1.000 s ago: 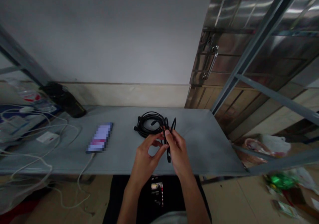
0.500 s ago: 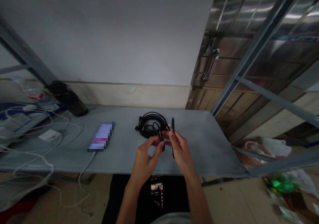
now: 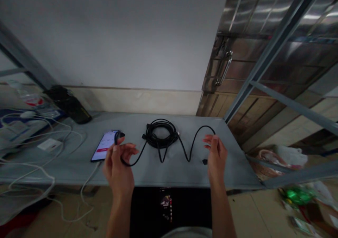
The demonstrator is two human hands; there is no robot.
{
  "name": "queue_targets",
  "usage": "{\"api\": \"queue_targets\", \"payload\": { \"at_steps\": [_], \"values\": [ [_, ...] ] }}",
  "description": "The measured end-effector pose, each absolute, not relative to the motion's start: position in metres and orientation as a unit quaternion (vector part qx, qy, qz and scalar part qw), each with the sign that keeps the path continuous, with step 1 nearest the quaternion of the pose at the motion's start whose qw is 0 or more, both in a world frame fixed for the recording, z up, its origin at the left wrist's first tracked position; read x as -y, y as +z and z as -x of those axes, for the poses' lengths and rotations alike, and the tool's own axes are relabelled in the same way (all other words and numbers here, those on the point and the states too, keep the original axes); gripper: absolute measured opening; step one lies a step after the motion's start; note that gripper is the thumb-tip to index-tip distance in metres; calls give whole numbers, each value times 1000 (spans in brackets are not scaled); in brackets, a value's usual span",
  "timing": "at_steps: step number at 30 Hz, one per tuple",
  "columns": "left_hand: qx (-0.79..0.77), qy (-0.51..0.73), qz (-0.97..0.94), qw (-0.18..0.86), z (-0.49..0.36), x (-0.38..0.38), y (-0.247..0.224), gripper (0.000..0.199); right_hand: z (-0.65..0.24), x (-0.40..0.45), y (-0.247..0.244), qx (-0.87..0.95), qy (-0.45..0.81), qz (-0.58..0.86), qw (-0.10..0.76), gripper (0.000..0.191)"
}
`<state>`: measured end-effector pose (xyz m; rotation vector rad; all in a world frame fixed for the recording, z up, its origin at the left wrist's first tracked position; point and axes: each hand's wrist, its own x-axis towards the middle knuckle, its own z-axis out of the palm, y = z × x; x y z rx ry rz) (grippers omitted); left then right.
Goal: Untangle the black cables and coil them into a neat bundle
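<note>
A black cable (image 3: 161, 145) lies coiled on the grey table (image 3: 171, 174), with slack running out to both sides. My left hand (image 3: 120, 158) is closed on one end of it, beside the phone, and a dark plug shows above the fingers. My right hand (image 3: 216, 153) pinches the other end of the cable near the table's right side. A dark connector (image 3: 205, 162) shows just left of that hand. From the coil to my right hand the cable bends down and then arches up.
A phone (image 3: 104, 144) with a lit screen lies at the left, plugged into a white cable. Farther left are a white adapter (image 3: 49, 144), tangled white cords, a black bottle (image 3: 69, 104) and a clear plastic bottle (image 3: 34, 100). A metal frame post (image 3: 264, 63) rises at the right.
My hands have moved apart from above the coil, the left one toward the phone and the right one rightward. The two cable ends are drawn out, and the coil stays in place.
</note>
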<state>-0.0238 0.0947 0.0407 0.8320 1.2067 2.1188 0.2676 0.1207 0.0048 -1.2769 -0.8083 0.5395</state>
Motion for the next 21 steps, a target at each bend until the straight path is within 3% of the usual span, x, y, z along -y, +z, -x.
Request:
{"api": "queue_targets", "payload": {
  "at_steps": [6, 14, 21],
  "values": [
    [-459, 835, -216, 212, 49, -93, 49, 12, -290, -115, 14, 257, 185, 561, 765, 56],
    [-462, 846, -197, 180, 45, -91, 51, 24, -290, -105, 34, 172, 114, 503, 839, 42],
    [-469, 841, -214, 163, 41, -91, 52, 28, -293, -99, 40, 171, 37, 524, 834, 43]
  ]
}}
